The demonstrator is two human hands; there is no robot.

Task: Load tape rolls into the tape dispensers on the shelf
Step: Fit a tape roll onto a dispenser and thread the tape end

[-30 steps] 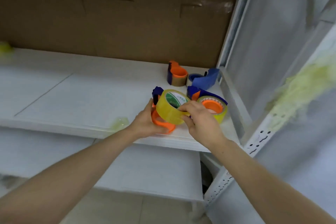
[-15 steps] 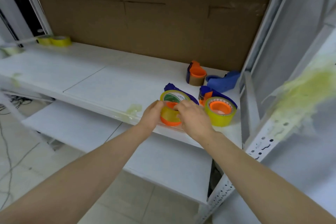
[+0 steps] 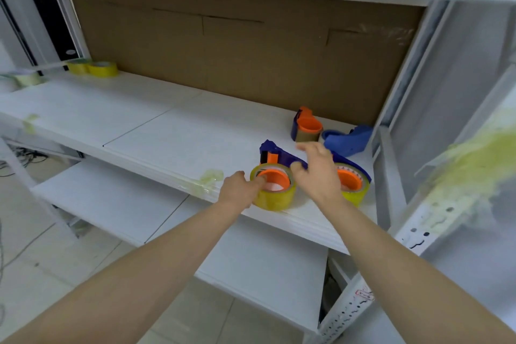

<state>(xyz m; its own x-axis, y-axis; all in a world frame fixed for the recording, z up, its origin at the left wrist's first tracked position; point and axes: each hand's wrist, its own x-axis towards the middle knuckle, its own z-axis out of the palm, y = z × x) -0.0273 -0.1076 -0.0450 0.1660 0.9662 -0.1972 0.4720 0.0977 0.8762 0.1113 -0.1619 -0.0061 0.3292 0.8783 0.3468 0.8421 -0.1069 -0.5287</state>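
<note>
A yellow tape roll (image 3: 275,195) sits flat around the orange hub of a blue dispenser (image 3: 275,154) near the front edge of the white shelf (image 3: 156,131). My left hand (image 3: 240,190) touches the roll's left side, fingertips at its top rim. My right hand (image 3: 317,169) hovers just right of it, fingers spread and relaxed, holding nothing. Behind that hand stands a second loaded dispenser with a yellow roll (image 3: 352,186). Further back are a dispenser with a brown roll (image 3: 306,128) and a blue dispenser (image 3: 347,139) with no roll showing.
Spare yellow tape rolls (image 3: 96,67) lie at the shelf's far left by the cardboard back panel (image 3: 237,53). Tape scraps (image 3: 208,178) stick to the shelf's front edge. A white upright post (image 3: 391,176) bounds the right side. A lower shelf (image 3: 117,198) runs beneath.
The yellow roll went from tilted in both hands to lying flat on the dispenser hub. My right hand let go and lifted away. The camera has pulled back and to the left.
</note>
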